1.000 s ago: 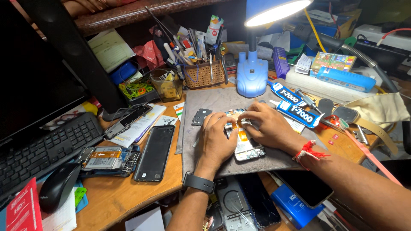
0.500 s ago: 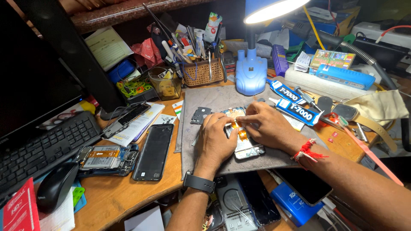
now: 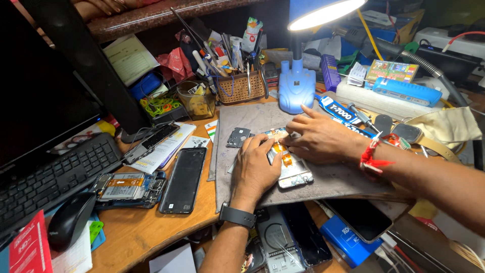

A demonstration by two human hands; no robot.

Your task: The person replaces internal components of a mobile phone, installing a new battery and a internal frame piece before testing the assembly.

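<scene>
Nearest you, a dark phone [image 3: 303, 235] and a blue box [image 3: 346, 241] lie at the desk's near edge, with a red packet [image 3: 28, 247] far left by the mouse [image 3: 68, 220]; your left hand [image 3: 257, 164], watch on the wrist, presses down on the opened phone [image 3: 290, 169] on the grey mat [image 3: 328, 182], fingers curled over its near end; your right hand [image 3: 323, 139] lies flat across its far end, fingers together toward the orange flex, and whether it pinches anything you cannot tell; since a second ago both hands have barely shifted, the right only edging along the board, so the work reads as fine and slow at one spot. Left of the mat lie a black phone [image 3: 183, 179] and a stripped one [image 3: 126, 187]. Farther off stand a blue lamp base [image 3: 296, 91] and a basket [image 3: 245, 86] of tools; right of them a blue-and-white tube [image 3: 336, 108], a long blue case [image 3: 406, 92] and a small colourful carton [image 3: 393, 70].
</scene>
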